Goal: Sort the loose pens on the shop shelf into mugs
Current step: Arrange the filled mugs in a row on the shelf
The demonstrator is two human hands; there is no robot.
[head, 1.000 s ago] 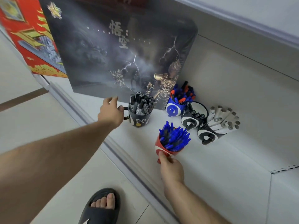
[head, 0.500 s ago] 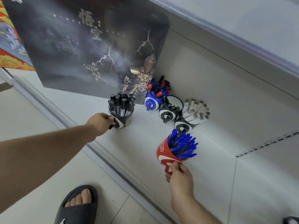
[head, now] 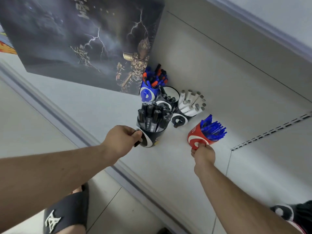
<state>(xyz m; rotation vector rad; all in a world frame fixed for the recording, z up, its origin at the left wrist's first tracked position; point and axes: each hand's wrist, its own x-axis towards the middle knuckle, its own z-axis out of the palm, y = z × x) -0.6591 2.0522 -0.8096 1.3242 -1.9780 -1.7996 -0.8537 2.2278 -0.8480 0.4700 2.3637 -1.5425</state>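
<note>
left hand [head: 120, 140] grips the black mug [head: 152, 137] handle; right hand [head: 203, 153] pinches the red mug [head: 196, 138] handle.

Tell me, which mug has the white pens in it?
The black-and-white mug at the back right, beside the red mug. Its pens are white with grey ends; the others hold black or blue pens.

Red mug's handle [head: 196, 146] perhaps inside right hand [head: 203, 153]
</note>
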